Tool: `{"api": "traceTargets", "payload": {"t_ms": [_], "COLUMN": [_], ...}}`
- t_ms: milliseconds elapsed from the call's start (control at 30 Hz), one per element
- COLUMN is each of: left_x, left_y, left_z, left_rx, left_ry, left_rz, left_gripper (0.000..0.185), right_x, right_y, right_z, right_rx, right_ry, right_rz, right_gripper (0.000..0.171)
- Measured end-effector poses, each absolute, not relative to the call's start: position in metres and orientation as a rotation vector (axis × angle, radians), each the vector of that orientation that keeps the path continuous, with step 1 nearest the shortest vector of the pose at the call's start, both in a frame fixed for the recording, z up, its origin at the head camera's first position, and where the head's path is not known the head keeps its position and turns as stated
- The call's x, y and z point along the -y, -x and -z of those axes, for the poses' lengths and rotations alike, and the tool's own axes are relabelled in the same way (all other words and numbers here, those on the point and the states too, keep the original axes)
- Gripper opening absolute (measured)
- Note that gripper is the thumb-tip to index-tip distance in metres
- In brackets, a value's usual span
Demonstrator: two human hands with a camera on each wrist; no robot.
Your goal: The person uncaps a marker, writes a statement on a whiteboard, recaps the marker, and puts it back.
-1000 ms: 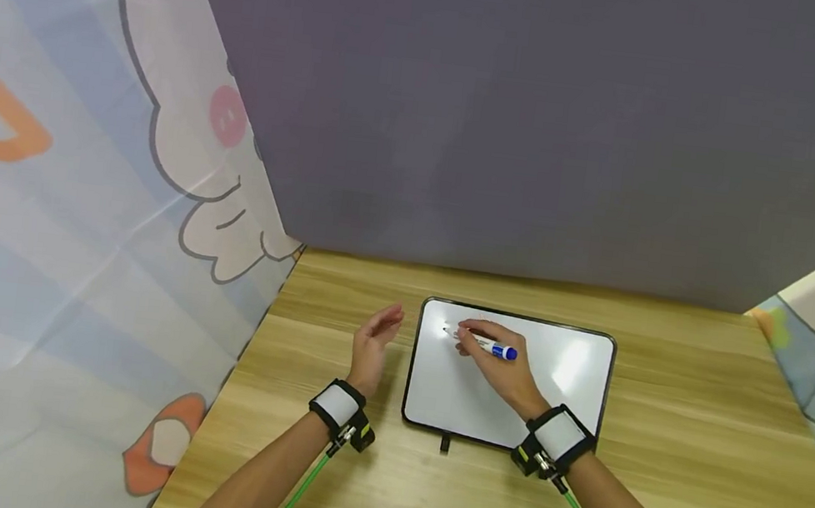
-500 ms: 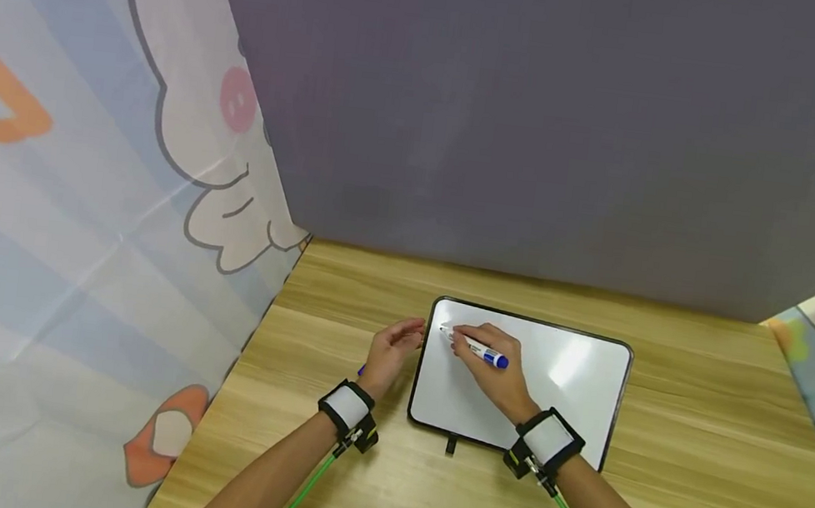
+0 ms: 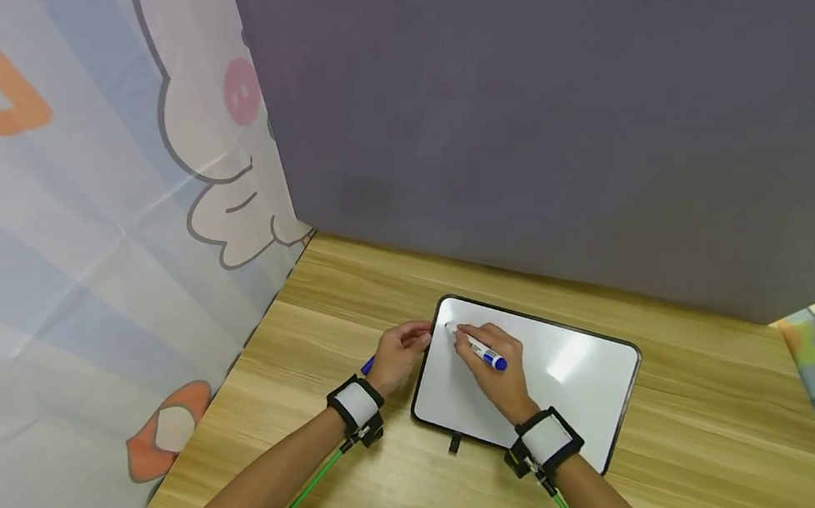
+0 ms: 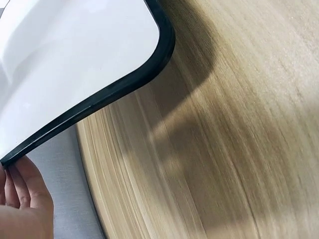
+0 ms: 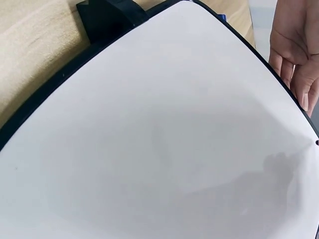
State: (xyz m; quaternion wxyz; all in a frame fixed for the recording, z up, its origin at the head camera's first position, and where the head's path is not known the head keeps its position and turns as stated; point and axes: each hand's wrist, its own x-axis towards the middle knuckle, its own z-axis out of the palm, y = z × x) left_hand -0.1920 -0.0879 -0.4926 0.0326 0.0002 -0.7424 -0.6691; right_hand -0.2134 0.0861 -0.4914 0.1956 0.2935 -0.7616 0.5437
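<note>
A small whiteboard (image 3: 526,402) with a black frame lies tilted above the wooden table, its corner casting a shadow in the left wrist view. My right hand (image 3: 497,361) pinches a white marker (image 3: 478,349) with a blue end, its tip at the board's upper left. At the board's left edge, my left hand (image 3: 398,358) holds the frame between thumb and fingers, also seen in the left wrist view, where the fingers (image 4: 30,186) reach under the frame. The right wrist view shows the white surface and the left hand at the far edge, but not the marker's body.
A blue object (image 3: 368,365), mostly hidden, lies behind the left wrist. One black foot (image 3: 455,443) juts from the board's near edge. The wooden table (image 3: 705,422) extends right, a grey panel (image 3: 527,133) stands behind, and a printed cloth (image 3: 86,293) hangs at left.
My left hand has moved right from beside the board to its left edge and taken hold of it. The blue object has come into sight. The marker tip stays near the upper left corner.
</note>
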Motion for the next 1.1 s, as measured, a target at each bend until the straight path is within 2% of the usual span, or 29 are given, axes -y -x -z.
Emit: {"api": "traceTargets", "payload": {"t_ms": [433,700,833,1100], "left_x": [0.083,0.084,0.085,0.082], "left_y": [0.190,0.196,0.200,0.205], "left_z": [0.489,0.479,0.481,0.517], "left_rx": [2.318,2.312,2.298,2.323], "left_ry": [-0.038,-0.022,-0.010,-0.114], "left_rz": [2.057,1.997,1.973,1.976], "left_gripper": [0.025,0.024,0.024,0.024], "right_x": [-0.088,-0.082,-0.082,-0.092], "right_y": [0.212,0.193,0.187,0.192], "right_z": [0.497,0.481,0.496,0.519], "right_rx": [2.134,2.194,2.191,2.174], "right_ry": [-0.805,-0.858,-0.909,-0.768], "right_rz": [-1.444,-1.435,-1.462,-1.465], "right_gripper": [0.017,0.014,0.014,0.016]}}
